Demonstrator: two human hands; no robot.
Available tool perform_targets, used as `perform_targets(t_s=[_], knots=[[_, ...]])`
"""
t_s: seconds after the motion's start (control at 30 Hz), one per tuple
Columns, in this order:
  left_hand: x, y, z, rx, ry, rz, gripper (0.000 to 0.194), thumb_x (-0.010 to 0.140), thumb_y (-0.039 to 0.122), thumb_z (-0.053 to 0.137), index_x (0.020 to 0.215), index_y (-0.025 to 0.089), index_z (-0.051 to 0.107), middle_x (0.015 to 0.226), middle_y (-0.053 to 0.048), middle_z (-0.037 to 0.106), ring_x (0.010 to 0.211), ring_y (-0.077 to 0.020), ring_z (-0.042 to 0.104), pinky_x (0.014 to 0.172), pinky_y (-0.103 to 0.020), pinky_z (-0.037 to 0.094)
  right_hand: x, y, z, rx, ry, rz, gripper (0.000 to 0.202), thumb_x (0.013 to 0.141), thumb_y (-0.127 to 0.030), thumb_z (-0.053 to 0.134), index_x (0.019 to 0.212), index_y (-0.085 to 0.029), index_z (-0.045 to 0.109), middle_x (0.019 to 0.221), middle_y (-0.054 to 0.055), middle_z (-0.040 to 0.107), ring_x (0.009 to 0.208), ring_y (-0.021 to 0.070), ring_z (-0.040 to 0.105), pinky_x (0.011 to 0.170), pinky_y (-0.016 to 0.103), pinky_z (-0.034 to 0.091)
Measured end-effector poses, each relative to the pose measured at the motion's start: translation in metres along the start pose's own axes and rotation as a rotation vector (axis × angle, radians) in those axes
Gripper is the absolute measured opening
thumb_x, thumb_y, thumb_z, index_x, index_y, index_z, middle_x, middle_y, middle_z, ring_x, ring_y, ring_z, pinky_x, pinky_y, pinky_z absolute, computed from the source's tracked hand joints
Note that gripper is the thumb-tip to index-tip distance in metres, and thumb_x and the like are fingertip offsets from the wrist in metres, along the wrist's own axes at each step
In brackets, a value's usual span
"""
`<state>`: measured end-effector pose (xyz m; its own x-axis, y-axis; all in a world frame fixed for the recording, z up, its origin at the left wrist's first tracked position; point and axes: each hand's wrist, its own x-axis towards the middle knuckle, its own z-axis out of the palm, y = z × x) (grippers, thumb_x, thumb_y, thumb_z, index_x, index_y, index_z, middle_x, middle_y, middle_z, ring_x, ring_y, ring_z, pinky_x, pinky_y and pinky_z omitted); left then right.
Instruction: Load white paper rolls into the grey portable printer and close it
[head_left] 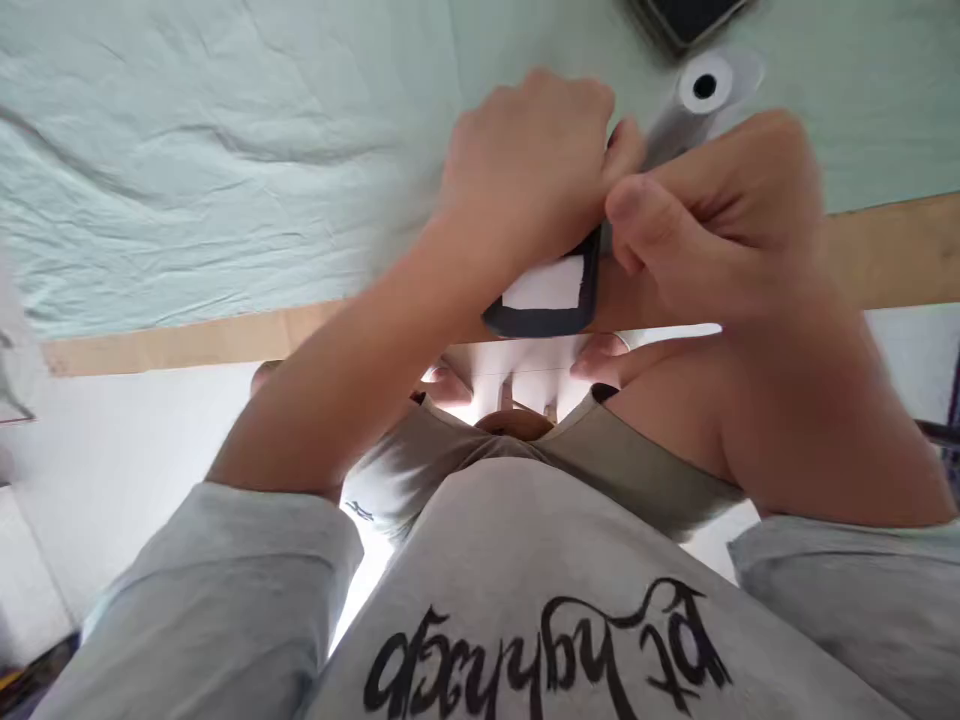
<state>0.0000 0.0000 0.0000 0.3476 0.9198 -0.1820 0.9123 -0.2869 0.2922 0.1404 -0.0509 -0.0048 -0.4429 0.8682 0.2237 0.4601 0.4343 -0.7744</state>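
My left hand (534, 150) is curled, back upward, over a dark-framed, rounded-corner object with a white panel (546, 286) at the table's front edge. Most of that object is hidden under the hand and wrist, so I cannot tell its kind or how firmly it is held. Close on the right, my right hand (731, 205) is closed, thumb pressed against the bent fingers. Its thumb tip meets or nearly meets my left thumb. Whatever lies in the pinch is too small or blurred to name. Just beyond the right hand lies a roll of clear film (705, 88) with a white end.
A dark, flat, rectangular object (686, 20) lies at the top edge of the view. Wrinkled pale green cloth (225, 200) covers the table, with a bare wooden strip (180, 335) along its front. My legs and a stool (514, 425) are below.
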Motion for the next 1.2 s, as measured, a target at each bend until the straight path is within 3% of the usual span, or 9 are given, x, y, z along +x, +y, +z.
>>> perform_targets(t_s=[0.23, 0.47, 0.6, 0.73, 0.83, 1.03, 1.2], knots=[[0.002, 0.0, 0.0, -0.003, 0.011, 0.017, 0.034, 0.091, 0.031, 0.036, 0.088, 0.018, 0.067, 0.096, -0.012, 0.07, 0.096, -0.041, 0.071, 0.07, -0.042, 0.04, 0.003, 0.005, -0.001, -0.02, -0.008, -0.019, 0.071, 0.1, -0.066, 0.038, 0.046, -0.021, 0.033, 0.045, -0.003, 0.024, 0.047, 0.0083, 0.022, 0.052, 0.035, 0.016], [-0.002, -0.004, 0.003, -0.054, 0.072, 0.024, 0.022, 0.088, 0.027, 0.039, 0.074, 0.022, 0.055, 0.097, -0.011, 0.072, 0.09, -0.0357, 0.07, 0.063, -0.04, 0.03, 0.002, 0.01, 0.005, -0.017, 0.015, -0.003, 0.069, 0.1, -0.064, 0.042, 0.045, -0.023, 0.037, 0.043, -0.003, 0.027, 0.046, 0.008, 0.023, 0.05, 0.035, 0.016], [-0.001, -0.007, 0.003, -0.055, 0.081, -0.002, 0.026, 0.095, 0.032, 0.034, 0.087, 0.031, 0.058, 0.106, -0.006, 0.072, 0.092, -0.0328, 0.064, 0.064, -0.045, 0.029, 0.0, 0.012, 0.01, -0.058, -0.035, -0.055, 0.066, 0.103, -0.054, 0.04, 0.047, -0.02, 0.044, 0.043, -0.005, 0.027, 0.045, 0.0035, 0.023, 0.05, 0.029, 0.017], [0.006, -0.008, -0.001, -0.021, -0.026, -0.031, 0.023, 0.098, 0.037, 0.037, 0.098, 0.038, 0.06, 0.115, -0.005, 0.068, 0.097, -0.0334, 0.058, 0.07, -0.05, 0.03, -0.002, 0.011, 0.012, -0.103, -0.035, -0.016, 0.06, 0.103, -0.041, 0.044, 0.048, -0.018, 0.048, 0.043, -0.007, 0.027, 0.046, 0.0009, 0.024, 0.053, 0.025, 0.018], [0.01, -0.008, -0.001, -0.038, -0.053, -0.015, 0.023, 0.101, 0.033, 0.038, 0.099, 0.036, 0.06, 0.113, -0.005, 0.066, 0.098, -0.0317, 0.056, 0.073, -0.05, 0.032, -0.003, 0.011, 0.012, -0.11, -0.04, 0.023, 0.056, 0.101, -0.035, 0.049, 0.048, -0.017, 0.05, 0.041, -0.008, 0.031, 0.044, 0.0005, 0.026, 0.052, 0.025, 0.018], [0.015, -0.011, 0.003, -0.107, -0.005, 0.036, 0.02, 0.095, 0.02, 0.045, 0.084, 0.031, 0.057, 0.097, -0.003, 0.062, 0.092, -0.0243, 0.052, 0.073, -0.046, 0.031, -0.003, 0.011, 0.01, -0.047, -0.042, 0.145, 0.05, 0.096, -0.039, 0.053, 0.051, -0.018, 0.058, 0.039, -0.006, 0.045, 0.042, 0.0028, 0.037, 0.047, 0.026, 0.023], [0.015, -0.014, 0.005, -0.168, 0.055, 0.082, 0.023, 0.092, 0.018, 0.047, 0.072, 0.026, 0.055, 0.087, -0.003, 0.059, 0.086, -0.0207, 0.053, 0.074, -0.043, 0.033, -0.001, 0.01, 0.013, -0.043, -0.025, 0.175, 0.051, 0.095, -0.039, 0.054, 0.049, -0.019, 0.057, 0.039, -0.005, 0.046, 0.04, 0.0024, 0.037, 0.044, 0.027, 0.022]])
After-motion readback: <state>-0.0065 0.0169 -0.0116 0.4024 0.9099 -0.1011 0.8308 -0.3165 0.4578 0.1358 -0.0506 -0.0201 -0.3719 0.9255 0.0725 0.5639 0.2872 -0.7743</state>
